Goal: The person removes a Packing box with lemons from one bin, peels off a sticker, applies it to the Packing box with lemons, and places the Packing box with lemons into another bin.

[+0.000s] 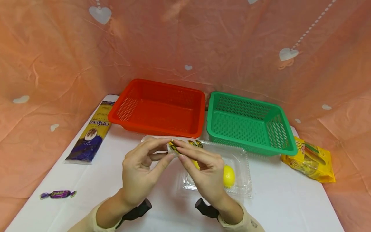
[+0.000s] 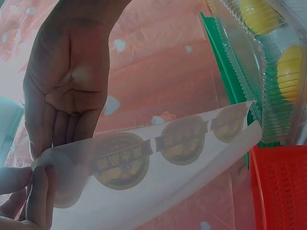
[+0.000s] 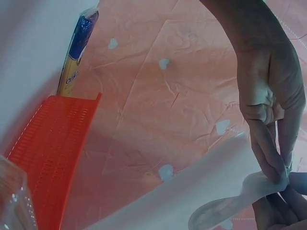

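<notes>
Backdrop was a pinkish-orange cloth [image 1: 162, 42], wrinkled and creased, running behind the table [image 1: 98, 180] and past its left and right edges. White heart prints [image 1: 100, 15] were scattered over it, a couple on dotted white lines [image 1: 313, 27]. Table surface was white. In the head view, cloth read more orange at left, pinker mid-frame; light on the table looked soft. Left wrist view had bright glare at its left edge; right wrist view came out dim.
</notes>
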Demonstrator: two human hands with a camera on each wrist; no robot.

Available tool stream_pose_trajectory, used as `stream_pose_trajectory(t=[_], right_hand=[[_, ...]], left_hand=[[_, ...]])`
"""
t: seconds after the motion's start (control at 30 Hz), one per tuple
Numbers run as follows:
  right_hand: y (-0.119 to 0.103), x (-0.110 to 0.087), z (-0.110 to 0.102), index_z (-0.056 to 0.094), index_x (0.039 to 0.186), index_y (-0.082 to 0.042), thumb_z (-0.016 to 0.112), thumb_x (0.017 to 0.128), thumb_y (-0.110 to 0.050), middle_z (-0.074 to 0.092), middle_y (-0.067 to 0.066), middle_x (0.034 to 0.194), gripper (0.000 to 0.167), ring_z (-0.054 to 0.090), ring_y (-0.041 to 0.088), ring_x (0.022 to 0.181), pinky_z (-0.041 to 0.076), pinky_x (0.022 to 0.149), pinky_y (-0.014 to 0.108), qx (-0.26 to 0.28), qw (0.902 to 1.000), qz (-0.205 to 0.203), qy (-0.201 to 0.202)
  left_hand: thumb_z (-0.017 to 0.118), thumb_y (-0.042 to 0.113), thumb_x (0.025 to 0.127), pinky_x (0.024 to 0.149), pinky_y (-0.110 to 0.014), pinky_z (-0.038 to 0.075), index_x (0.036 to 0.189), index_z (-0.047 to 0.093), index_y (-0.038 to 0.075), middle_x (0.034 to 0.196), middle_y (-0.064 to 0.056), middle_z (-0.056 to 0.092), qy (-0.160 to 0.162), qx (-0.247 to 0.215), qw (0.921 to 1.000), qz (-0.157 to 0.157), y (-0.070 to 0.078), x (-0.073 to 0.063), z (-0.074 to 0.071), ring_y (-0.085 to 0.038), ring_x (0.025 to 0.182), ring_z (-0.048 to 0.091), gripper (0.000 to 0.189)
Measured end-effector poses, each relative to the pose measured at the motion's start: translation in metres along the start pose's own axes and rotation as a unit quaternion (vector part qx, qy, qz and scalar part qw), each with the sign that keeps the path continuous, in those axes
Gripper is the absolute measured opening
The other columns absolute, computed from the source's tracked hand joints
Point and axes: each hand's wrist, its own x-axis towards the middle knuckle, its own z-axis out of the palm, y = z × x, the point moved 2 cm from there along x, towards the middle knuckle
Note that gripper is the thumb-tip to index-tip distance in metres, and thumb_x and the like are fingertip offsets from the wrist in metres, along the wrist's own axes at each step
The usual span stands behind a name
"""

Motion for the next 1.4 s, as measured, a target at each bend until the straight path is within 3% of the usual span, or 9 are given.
stream_pose_trajectory(t=[0.23, 0.47, 0.67, 0.83, 1.07, 1.13, 1.23, 1.3, 1.4], right_hand=[[0.003, 0.0, 0.001, 0.071, 0.1, 0.013, 0.065, 0.089, 0.012, 0.071, 0.022, 0.109, 0.012, 0.068, 0.033, 0.106, 0.057, 0.087, 0.04, 0.022, 0.9995, 0.015, 0.016], [0.009, -0.001, -0.003, 0.069, 0.099, 0.014, 0.067, 0.092, 0.003, 0.074, 0.015, 0.106, 0.013, 0.071, 0.025, 0.093, 0.058, 0.079, 0.028, 0.04, 0.9934, 0.101, 0.038], [0.012, -0.003, -0.005, 0.077, 0.098, -0.004, 0.07, 0.09, 0.001, 0.075, 0.009, 0.101, 0.011, 0.071, 0.018, 0.084, 0.06, 0.077, 0.031, 0.065, 0.9794, 0.174, 0.08], [0.015, -0.001, -0.006, 0.078, 0.1, -0.014, 0.067, 0.092, 0.003, 0.074, 0.006, 0.098, 0.022, 0.07, 0.016, 0.085, 0.06, 0.078, 0.032, 0.133, 0.9698, 0.182, 0.091], [0.019, 0.003, -0.015, 0.078, 0.099, -0.011, 0.062, 0.093, 0.008, 0.074, 0.007, 0.096, 0.025, 0.071, 0.019, 0.089, 0.059, 0.083, 0.035, 0.186, 0.9558, 0.19, 0.124], [0.018, 0.003, -0.021, 0.077, 0.097, -0.009, 0.061, 0.094, 0.008, 0.074, 0.008, 0.095, 0.024, 0.071, 0.02, 0.089, 0.059, 0.083, 0.036, 0.188, 0.954, 0.189, 0.137], [0.017, 0.003, -0.031, 0.076, 0.096, -0.005, 0.061, 0.094, 0.009, 0.074, 0.009, 0.094, 0.021, 0.071, 0.021, 0.089, 0.059, 0.083, 0.038, 0.187, 0.9538, 0.178, 0.153], [0.017, 0.003, -0.037, 0.076, 0.096, -0.002, 0.06, 0.094, 0.009, 0.074, 0.01, 0.094, 0.019, 0.071, 0.022, 0.09, 0.059, 0.084, 0.039, 0.181, 0.9547, 0.171, 0.162], [0.016, 0.001, -0.046, 0.075, 0.096, 0.001, 0.059, 0.094, 0.012, 0.074, 0.012, 0.094, 0.02, 0.071, 0.023, 0.091, 0.059, 0.084, 0.039, 0.173, 0.9552, 0.163, 0.176]], left_hand=[[0.075, 0.006, 0.089, 0.077, -0.029, 0.059, 0.11, 0.063, -0.018, 0.099, -0.024, 0.066, 0.006, 0.003, 1.0, -0.002, 0.001, -0.002, -0.003, -0.02, 0.093, 0.067, 0.034], [0.076, 0.004, 0.087, 0.077, -0.029, 0.059, 0.103, 0.063, -0.018, 0.1, -0.022, 0.067, 0.019, -0.011, 0.9998, -0.006, 0.001, -0.005, -0.006, -0.021, 0.092, 0.07, 0.03], [0.076, 0.004, 0.087, 0.078, -0.03, 0.059, 0.102, 0.064, -0.018, 0.098, -0.025, 0.066, 0.019, 0.0, 0.9998, -0.004, 0.0, -0.008, -0.01, -0.022, 0.094, 0.068, 0.028], [0.076, 0.004, 0.087, 0.078, -0.029, 0.059, 0.101, 0.064, -0.019, 0.097, -0.023, 0.067, 0.024, 0.012, 0.9996, 0.003, -0.002, -0.013, -0.017, -0.02, 0.092, 0.069, 0.03], [0.075, -0.004, 0.085, 0.079, -0.026, 0.058, 0.102, 0.063, -0.022, 0.099, -0.022, 0.068, 0.026, 0.013, 0.9996, -0.005, -0.013, -0.021, -0.043, -0.019, 0.091, 0.068, 0.028], [0.074, -0.01, 0.083, 0.08, -0.026, 0.058, 0.103, 0.062, -0.023, 0.102, -0.021, 0.068, 0.033, 0.005, 0.999, -0.03, -0.017, -0.023, -0.058, -0.02, 0.092, 0.069, 0.026], [0.069, -0.022, 0.08, 0.082, -0.024, 0.057, 0.106, 0.064, -0.02, 0.107, -0.017, 0.069, 0.044, 0.011, 0.9941, -0.098, -0.024, -0.025, -0.084, -0.019, 0.097, 0.069, 0.027], [0.066, -0.027, 0.078, 0.083, -0.022, 0.056, 0.109, 0.067, -0.014, 0.109, -0.013, 0.07, 0.046, 0.048, 0.9853, -0.157, -0.029, -0.026, -0.103, -0.017, 0.099, 0.068, 0.033], [0.065, -0.027, 0.079, 0.083, -0.018, 0.054, 0.111, 0.07, -0.007, 0.109, -0.009, 0.07, 0.034, 0.122, 0.9669, -0.221, -0.042, -0.03, -0.129, -0.013, 0.099, 0.066, 0.038]])
